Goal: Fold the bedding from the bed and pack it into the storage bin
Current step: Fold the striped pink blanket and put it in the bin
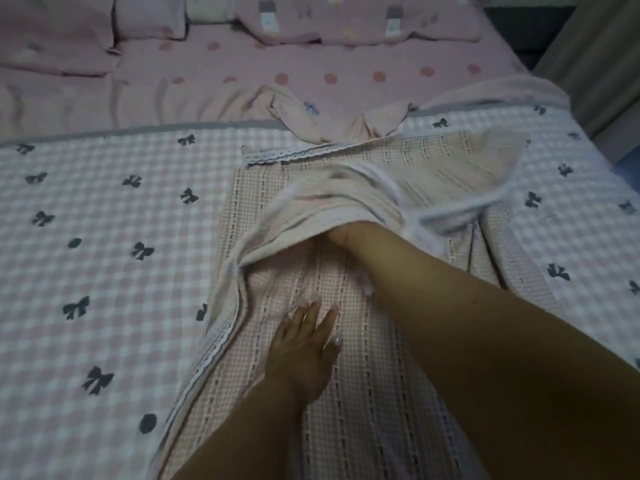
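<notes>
The gingham blanket with dark bows [104, 209] covers the bed to the left of the fingers. The striped pink sheet [349, 410] lies directly under the left hand [304, 351], whose fingers [313, 311] are straight, slightly spread, and press flat on it. Beyond them, a fold of this sheet is lifted over the right hand [341, 233]; its fingers are hidden, so their state cannot be told. The right forearm reaches diagonally forward.
</notes>
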Available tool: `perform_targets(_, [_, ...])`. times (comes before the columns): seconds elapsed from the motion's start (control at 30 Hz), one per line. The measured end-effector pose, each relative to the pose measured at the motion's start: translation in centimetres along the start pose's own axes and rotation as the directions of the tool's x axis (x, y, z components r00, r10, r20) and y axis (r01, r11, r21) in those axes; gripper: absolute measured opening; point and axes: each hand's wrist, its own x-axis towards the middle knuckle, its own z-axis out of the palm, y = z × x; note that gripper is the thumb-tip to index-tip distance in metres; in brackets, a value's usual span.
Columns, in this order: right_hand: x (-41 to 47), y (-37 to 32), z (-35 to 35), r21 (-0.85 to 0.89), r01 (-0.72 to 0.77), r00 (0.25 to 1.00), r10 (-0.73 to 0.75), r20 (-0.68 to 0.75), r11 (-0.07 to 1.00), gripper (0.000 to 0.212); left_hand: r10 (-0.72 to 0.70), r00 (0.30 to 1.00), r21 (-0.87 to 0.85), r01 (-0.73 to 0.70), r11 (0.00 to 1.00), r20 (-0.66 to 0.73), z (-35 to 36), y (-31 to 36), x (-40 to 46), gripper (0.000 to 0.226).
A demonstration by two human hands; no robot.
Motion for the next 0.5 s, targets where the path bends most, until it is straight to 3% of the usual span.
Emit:
perform_targets(0.03, [0.4,-0.6,0.1,0.164,-0.097,0.995,0.101,-0.015,0.982,0.052,0.004,1.000,0.011,-0.004,1.000,-0.017,0.0,0.1,0.1,0.078])
perform_targets(0.07, [0.4,-0.7,1.0,0.271,0.048,0.983,-0.094,0.160,0.961,0.060,0.000,1.000,0.018,0.000,1.000,0.006,-0.3,0.1,0.3,0.081])
perform_targets(0.1, [0.9,-2.0,2.1,0.452,0.213,0.910,-0.344,0.232,0.867,0.072,0.012,1.000,0.025,-0.013,1.000,0.017,-0.1,0.0,0.4,0.084])
perform_targets(0.13, [0.5,-2.9,2.6,0.519,0.287,0.822,-0.485,0.299,0.805,0.080,0.023,1.000,0.029,-0.023,0.999,0.018,-0.3,0.0,0.4,0.086])
perform_targets(0.17, [0.3,-2.5,3.5,0.540,0.306,0.779,-0.532,0.331,0.784,0.079,0.034,0.999,0.020,-0.034,0.999,-0.012,-0.3,-0.1,0.4,0.087])
perform_targets(0.23, [-0.5,-0.3,5.8,0.436,0.309,0.755,-0.497,0.427,0.845,0.062,0.024,1.000,0.022,-0.024,0.999,-0.004,-0.1,-0.3,0.4,0.083])
perform_targets(0.3, [-0.6,1.5,7.5,0.339,0.372,0.778,-0.489,0.393,0.864,0.054,0.015,1.000,0.070,-0.013,0.997,-0.028,0.1,-0.4,0.3,0.066])
perform_targets(0.4, [-1.5,4.0,8.4,0.250,0.462,0.818,-0.518,0.252,0.851,0.054,0.007,0.999,0.065,-0.005,0.998,-0.034,0.4,-0.6,0.2,0.053])
perform_targets(0.5, [-3.0,7.2,9.5,0.123,0.443,0.883,-0.456,0.110,0.888,0.057,0.042,0.996,0.074,-0.037,0.997,-0.077,0.5,-0.5,0.1,0.052])
